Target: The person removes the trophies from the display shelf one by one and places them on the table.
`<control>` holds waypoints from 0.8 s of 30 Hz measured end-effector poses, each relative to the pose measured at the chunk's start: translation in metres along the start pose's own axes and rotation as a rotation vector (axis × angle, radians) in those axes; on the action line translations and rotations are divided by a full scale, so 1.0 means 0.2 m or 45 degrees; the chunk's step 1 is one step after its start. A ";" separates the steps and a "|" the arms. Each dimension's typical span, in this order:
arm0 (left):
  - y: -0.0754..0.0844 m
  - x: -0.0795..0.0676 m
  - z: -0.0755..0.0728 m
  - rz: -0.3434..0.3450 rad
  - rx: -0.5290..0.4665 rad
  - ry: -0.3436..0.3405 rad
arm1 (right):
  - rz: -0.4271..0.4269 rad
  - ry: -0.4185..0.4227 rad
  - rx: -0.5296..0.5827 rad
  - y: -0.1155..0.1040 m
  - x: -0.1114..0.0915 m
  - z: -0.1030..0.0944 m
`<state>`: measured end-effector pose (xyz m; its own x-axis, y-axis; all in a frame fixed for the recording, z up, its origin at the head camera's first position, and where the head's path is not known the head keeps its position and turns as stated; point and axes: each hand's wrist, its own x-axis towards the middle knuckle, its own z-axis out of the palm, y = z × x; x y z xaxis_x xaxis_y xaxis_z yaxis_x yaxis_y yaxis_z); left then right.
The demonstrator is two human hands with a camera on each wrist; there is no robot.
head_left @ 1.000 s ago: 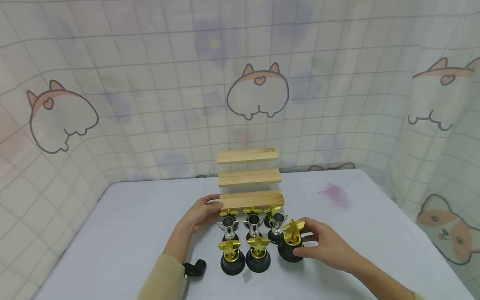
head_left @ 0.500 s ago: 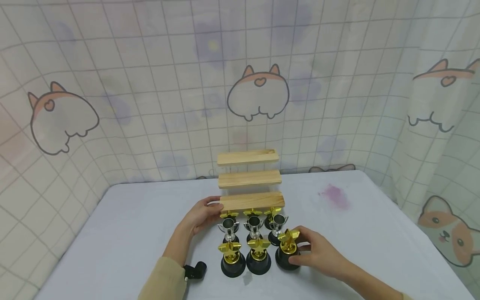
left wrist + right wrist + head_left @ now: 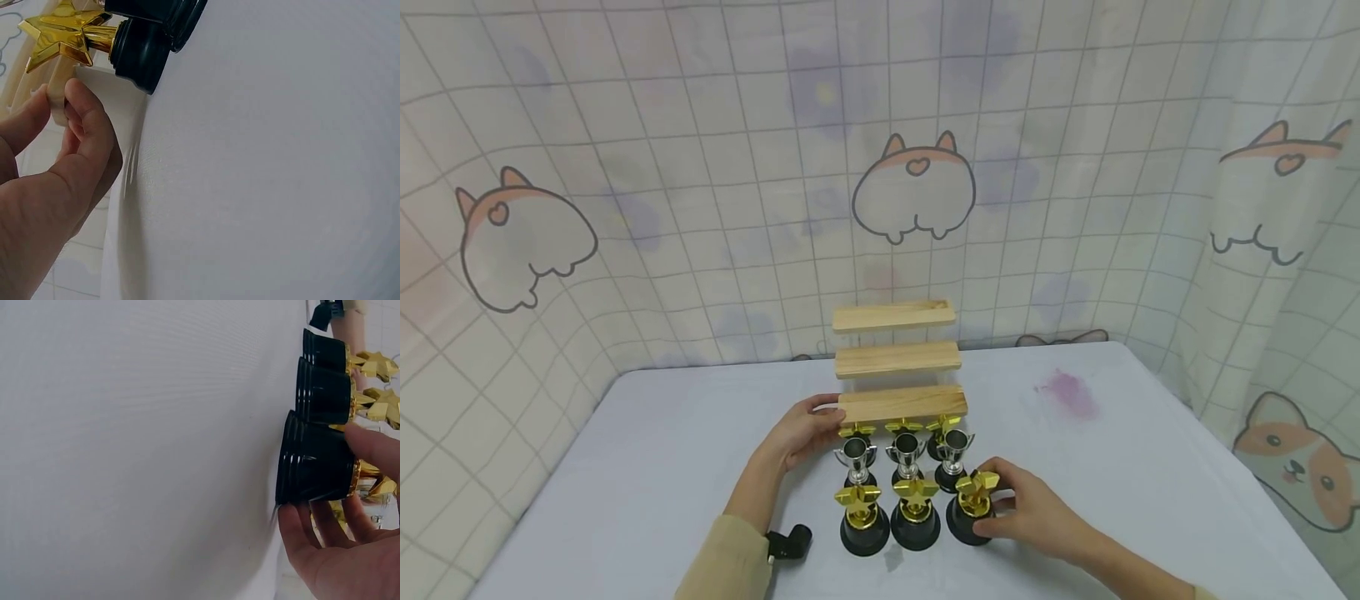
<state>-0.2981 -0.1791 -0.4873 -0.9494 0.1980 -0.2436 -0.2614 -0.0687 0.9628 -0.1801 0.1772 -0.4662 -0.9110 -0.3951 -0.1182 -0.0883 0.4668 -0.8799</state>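
Note:
Thumb and fingertips of my left hand [image 3: 803,431] pinch the left end of the lowest wooden shelf board [image 3: 902,404]; the left wrist view shows the board's end [image 3: 58,94] between them. With my right hand [image 3: 1037,510] I grip the black base of a gold star trophy [image 3: 964,523], upright at the right end of the front row. In the right wrist view, my thumb lies on one side of its base [image 3: 315,459] and the fingers on the other. Two matching star trophies [image 3: 864,533] [image 3: 915,527] stand to its left.
Behind the front row stand silver cup trophies [image 3: 907,450], and further gold star trophies [image 3: 902,428] sit behind those, partly hidden. Two more wooden boards [image 3: 898,360] rise in steps at the back. A patterned curtain [image 3: 700,208] hangs behind the white table [image 3: 685,450].
My right hand has brought its star trophy left and nearer to me, beside the other two in the front row. My left hand has stayed on the board.

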 end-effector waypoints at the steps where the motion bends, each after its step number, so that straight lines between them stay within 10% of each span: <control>1: 0.00 0.00 0.00 0.002 -0.004 0.002 | -0.004 -0.003 0.003 0.00 0.00 0.00; 12: 0.02 0.02 0.00 0.007 0.034 0.023 | -0.048 -0.004 0.026 0.00 0.04 0.00; 24: 0.05 -0.08 -0.02 0.061 0.383 0.075 | -0.130 -0.024 -0.134 0.01 0.03 -0.10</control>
<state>-0.2868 -0.1875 -0.4744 -0.9702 0.1440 -0.1951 -0.1613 0.2176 0.9626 -0.1932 0.1912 -0.4605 -0.8876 -0.4589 -0.0402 -0.2224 0.5033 -0.8350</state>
